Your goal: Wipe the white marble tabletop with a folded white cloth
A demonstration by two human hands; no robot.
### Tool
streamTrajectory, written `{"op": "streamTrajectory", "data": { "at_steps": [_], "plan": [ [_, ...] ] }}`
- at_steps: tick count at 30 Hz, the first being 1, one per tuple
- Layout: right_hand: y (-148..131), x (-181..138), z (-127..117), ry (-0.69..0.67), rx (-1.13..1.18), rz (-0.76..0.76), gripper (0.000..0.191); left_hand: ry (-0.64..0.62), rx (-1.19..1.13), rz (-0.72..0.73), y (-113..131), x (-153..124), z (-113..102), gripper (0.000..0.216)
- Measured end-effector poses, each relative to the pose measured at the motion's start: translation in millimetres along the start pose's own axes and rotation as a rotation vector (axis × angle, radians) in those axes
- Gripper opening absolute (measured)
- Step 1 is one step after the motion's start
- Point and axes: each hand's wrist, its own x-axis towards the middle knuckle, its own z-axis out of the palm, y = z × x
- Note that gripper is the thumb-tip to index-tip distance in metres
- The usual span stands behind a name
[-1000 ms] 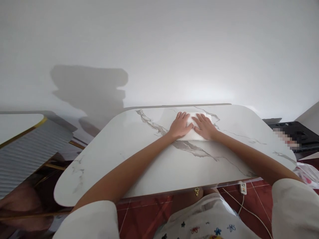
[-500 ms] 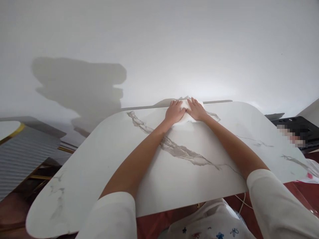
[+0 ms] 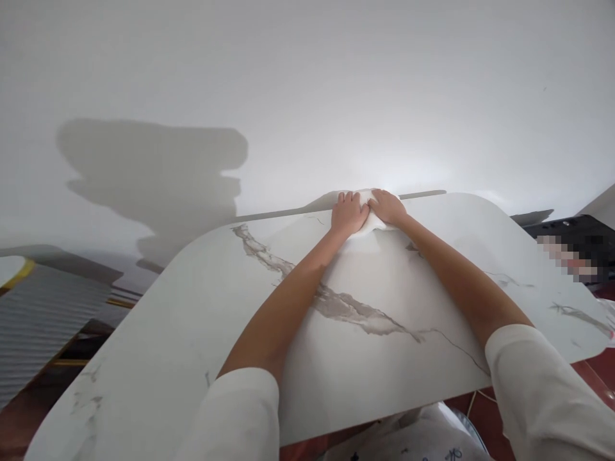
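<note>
At the far edge of the white marble-patterned table (image 3: 230,294), both hands press on a bunched white cloth (image 3: 372,225). My left hand (image 3: 348,214) lies over the cloth's left part, its fingers bent over it and pointing to the wall. My right hand (image 3: 388,208) grips the right part, with its fingers curled in. The two thumbs nearly meet in the middle. Much of the cloth is hidden beneath the hands, and I cannot make out its folds there.
A pale wall (image 3: 307,96) rises right behind the table's far edge. To the left stands a grey ribbed piece of furniture (image 3: 52,320) with gold trim. On the right is a black object (image 3: 596,237), partly pixelated. The floor (image 3: 596,378) is reddish.
Both hands and the cloth have shifted slightly to the right along the far edge. The right hand's fingers, spread before, are now drawn in, and the cloth is more bunched.
</note>
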Motion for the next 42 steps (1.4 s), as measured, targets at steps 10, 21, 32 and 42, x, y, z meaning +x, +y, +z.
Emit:
{"op": "streamTrajectory", "data": {
  "at_steps": [10,21,32,42],
  "plan": [
    [-10.4,-35.4,-5.6,-0.027,-0.071,0.024,0.059,-0.038,0.06,0.019,13.6,-29.8,-16.4,0.045],
    [-35.0,-102.9,-16.0,-0.047,-0.119,0.023,0.06,-0.118,0.105,0.003,40.8,-94.4,-45.4,0.053],
    [-53.1,-166.2,-23.9,-0.044,-0.103,0.027,0.06,-0.125,0.154,0.055,63.9,-148.9,-63.0,0.056],
    [-71.5,-239.3,-31.4,-0.059,-0.059,-0.062,0.062,0.024,0.159,0.21,77.8,-225.7,-70.6,0.055]
  ]
}}
